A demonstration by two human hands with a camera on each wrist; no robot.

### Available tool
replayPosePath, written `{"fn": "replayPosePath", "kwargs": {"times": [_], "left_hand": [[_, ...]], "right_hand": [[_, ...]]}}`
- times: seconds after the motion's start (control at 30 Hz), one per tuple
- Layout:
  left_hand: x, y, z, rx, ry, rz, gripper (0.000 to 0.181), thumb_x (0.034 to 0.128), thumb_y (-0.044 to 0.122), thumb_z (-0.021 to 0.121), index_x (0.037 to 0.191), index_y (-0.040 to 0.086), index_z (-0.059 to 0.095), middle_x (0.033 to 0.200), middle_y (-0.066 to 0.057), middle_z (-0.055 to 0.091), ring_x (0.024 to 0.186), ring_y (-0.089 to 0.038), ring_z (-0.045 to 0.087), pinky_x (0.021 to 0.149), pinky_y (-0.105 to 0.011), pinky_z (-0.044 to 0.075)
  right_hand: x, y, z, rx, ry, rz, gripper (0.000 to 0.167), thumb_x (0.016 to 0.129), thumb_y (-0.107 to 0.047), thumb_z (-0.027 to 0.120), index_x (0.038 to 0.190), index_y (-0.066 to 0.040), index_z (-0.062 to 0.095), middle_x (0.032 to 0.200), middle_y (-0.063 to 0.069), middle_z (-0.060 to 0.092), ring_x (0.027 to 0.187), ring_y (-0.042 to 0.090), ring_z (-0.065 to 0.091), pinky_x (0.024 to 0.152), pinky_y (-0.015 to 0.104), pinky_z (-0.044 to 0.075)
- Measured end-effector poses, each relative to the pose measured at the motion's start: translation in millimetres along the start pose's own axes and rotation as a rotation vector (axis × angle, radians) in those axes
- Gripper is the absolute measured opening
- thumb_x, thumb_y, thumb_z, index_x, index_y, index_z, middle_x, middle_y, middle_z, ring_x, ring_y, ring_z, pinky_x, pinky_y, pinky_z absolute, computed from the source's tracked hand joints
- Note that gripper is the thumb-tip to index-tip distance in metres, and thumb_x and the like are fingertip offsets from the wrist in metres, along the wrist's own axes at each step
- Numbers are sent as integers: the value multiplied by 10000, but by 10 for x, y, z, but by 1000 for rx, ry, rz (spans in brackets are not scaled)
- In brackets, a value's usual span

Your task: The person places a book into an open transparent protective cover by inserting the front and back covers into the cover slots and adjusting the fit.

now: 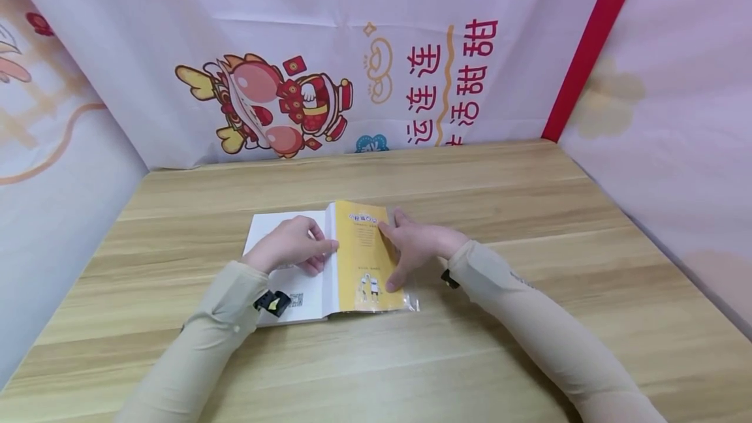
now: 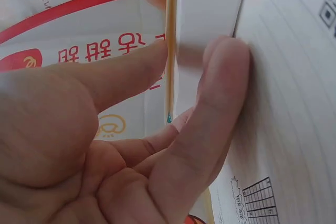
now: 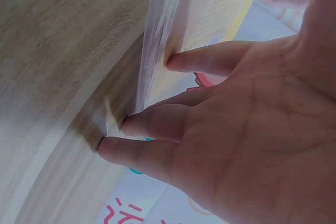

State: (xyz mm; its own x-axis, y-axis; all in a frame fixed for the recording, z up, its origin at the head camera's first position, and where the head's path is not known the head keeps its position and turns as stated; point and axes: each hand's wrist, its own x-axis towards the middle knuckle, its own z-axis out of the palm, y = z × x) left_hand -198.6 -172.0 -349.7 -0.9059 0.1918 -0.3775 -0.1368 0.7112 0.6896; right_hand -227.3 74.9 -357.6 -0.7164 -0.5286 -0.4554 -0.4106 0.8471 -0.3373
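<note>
A book lies open, a white page point(image 1: 314, 292) with a printed code on the left and a yellow panel point(image 1: 355, 260) with small figures on the right. Clear plastic film point(image 1: 411, 299) extends past the yellow panel's right edge. My left hand point(image 1: 296, 245) is over the white page, its thumb against the white strip beside the yellow panel. In the left wrist view, the thumb and fingers point(image 2: 228, 72) are apart, with a fingertip at the white page. My right hand point(image 1: 411, 243) spreads its fingers over the yellow panel's right edge and film; in its wrist view, two fingertips point(image 3: 110, 148) touch the tabletop.
The book lies on a wood-grain table point(image 1: 499, 344). A printed cloth backdrop point(image 1: 376, 12) rises at the table's far edge, and further cloth walls point(image 1: 675, 168) stand along the sides. Each wrist wears a small black device point(image 1: 273, 303).
</note>
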Motion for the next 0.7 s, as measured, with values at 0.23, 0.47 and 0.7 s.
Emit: {"fn": "replayPosePath", "kwargs": {"times": [0.23, 0.47, 0.7], "left_hand": [[8, 14, -3, 4, 49, 9, 328, 909, 279, 729, 1045, 33, 560, 829, -110, 673, 696, -220, 658, 617, -321, 542], [65, -33, 15, -75, 48, -11, 315, 939, 251, 694, 1078, 16, 536, 889, -126, 647, 738, -212, 644, 654, -312, 578], [123, -50, 23, -106, 49, -13, 324, 941, 243, 696, 1074, 1, 527, 868, -124, 651, 704, -183, 659, 648, -296, 583]], "right_hand": [[-7, -9, 7, -3, 7, -4, 1274, 662, -514, 880, 1586, -117, 98, 1601, 196, -117, 1467, 297, -82, 1176, 468, 83], [4, -2, 24, -11, 3, -10, 1277, 660, -527, 876, 1585, -116, 97, 1600, 204, -114, 1467, 309, -77, 1175, 474, 89], [3, -8, 27, -8, 6, -13, 1276, 664, -517, 877, 1582, -100, 95, 1600, 200, -116, 1467, 311, -84, 1174, 469, 79]]}}
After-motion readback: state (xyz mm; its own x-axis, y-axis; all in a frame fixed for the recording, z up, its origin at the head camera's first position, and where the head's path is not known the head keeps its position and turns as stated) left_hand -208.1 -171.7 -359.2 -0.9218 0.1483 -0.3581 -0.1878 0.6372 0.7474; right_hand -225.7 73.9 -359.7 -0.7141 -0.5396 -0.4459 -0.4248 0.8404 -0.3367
